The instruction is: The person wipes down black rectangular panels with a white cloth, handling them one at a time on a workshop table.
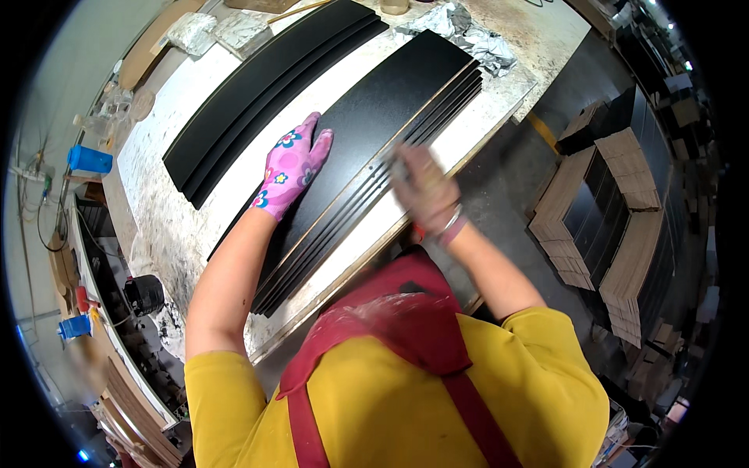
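Black board stack [360, 160] beneath left hand [293, 168], beside right hand [425, 186].

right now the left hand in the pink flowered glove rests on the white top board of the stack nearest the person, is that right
Not quite: the top board under the left hand is black, not white, as the head view shows. The rest is right.
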Demonstrator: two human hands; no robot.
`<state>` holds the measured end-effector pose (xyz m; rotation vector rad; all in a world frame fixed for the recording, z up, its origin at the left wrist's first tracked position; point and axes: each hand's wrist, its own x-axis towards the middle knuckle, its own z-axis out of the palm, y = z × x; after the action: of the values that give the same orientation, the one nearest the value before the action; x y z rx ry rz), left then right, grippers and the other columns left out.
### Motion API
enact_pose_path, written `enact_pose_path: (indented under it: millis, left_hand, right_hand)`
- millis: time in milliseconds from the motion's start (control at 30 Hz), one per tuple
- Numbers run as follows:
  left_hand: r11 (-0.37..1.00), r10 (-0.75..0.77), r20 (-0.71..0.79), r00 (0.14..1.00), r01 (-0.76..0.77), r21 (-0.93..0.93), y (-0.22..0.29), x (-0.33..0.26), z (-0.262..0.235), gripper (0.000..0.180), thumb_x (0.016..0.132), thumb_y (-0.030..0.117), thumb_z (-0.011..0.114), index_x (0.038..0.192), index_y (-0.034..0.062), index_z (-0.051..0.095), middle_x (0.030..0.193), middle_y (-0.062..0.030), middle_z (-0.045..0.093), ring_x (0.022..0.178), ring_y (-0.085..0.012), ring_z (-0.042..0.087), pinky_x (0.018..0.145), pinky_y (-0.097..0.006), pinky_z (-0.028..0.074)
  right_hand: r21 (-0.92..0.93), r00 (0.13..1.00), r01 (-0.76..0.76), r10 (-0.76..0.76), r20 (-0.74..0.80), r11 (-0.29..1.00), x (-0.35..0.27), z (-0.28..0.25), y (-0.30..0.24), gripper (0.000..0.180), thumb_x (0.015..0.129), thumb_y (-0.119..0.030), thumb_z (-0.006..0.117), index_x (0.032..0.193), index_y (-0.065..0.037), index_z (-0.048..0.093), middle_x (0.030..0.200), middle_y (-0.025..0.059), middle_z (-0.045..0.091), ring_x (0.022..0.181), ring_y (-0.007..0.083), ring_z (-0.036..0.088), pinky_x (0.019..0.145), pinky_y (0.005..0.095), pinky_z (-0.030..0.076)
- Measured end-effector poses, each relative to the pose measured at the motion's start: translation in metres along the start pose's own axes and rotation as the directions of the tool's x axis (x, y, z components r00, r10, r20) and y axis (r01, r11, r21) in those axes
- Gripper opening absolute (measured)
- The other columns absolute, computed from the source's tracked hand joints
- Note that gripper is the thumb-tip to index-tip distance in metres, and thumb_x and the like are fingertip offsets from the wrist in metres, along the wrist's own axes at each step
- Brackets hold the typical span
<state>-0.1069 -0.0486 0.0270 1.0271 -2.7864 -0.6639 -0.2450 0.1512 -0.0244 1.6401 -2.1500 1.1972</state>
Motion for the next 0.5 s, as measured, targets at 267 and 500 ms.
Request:
enact_pose_path:
  millis: [267, 500]
  left_hand:
    - [0.995, 0.036, 0.034, 0.999, -0.033, -0.092, -0.048, -0.033, -0.023, 0.056, 0.098, 0.045, 0.047, 0.143, 0.0123, 0.04, 0.131, -0.0235, 0.053, 0.124, -0.0365, 0.05, 0.104, -0.039, 0.038]
    - [0.974, -0.034, 0.309, 0.95, 0.101, -0.202, -0.075, -0.074, -0.047, 0.067, 0.095, 0.058, 0.046, 0.14, 0.0089, 0.043, 0.097, -0.0155, 0.066, 0.087, -0.0253, 0.062, 0.082, -0.035, 0.047]
  right_hand:
    - [0.262, 0.945, -0.327, 0.306, 0.119, 0.908, 0.026, -0.042, -0.027, 0.048, 0.085, -0.016, 0.065, 0.13, -0.004, 0.052, 0.116, 0.0146, 0.057, 0.103, 0.0248, 0.059, 0.089, 0.0325, 0.048]
    - [-0.037, 0.976, -0.013, 0.021, 0.215, 0.999, 0.002, 0.0, -0.048, 0.049, 0.082, -0.015, 0.067, 0.127, -0.006, 0.051, 0.109, 0.0208, 0.054, 0.1, 0.0382, 0.056, 0.085, 0.0425, 0.047]
